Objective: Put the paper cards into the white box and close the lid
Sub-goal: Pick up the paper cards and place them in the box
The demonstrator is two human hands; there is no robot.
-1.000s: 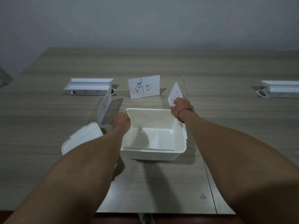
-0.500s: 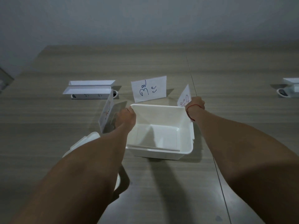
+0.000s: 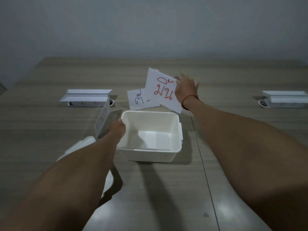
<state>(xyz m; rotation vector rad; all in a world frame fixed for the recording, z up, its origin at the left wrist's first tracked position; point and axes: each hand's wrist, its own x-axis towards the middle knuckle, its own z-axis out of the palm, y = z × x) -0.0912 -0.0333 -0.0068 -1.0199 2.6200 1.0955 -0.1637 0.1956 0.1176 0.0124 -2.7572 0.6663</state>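
Note:
The white box (image 3: 150,154) stands open in the middle of the table with nothing inside. My right hand (image 3: 185,90) holds a paper card with red writing (image 3: 162,90) in the air above the box's far right corner. Behind it a card with blue writing (image 3: 139,99) stands upright on the table. My left hand (image 3: 116,128) grips the box's far left corner. A third card (image 3: 103,120) stands on edge just left of that hand. The box's white lid (image 3: 78,147) lies at the left, mostly hidden under my left forearm.
A white power strip housing (image 3: 85,98) sits on the wooden table at the back left. Another one (image 3: 285,99) sits at the far right. A seam (image 3: 202,164) runs through the tabletop right of the box. A grey wall stands behind the table.
My right hand has lifted the red-lettered card off the table and turned its face toward me. My left hand stays on the box's corner.

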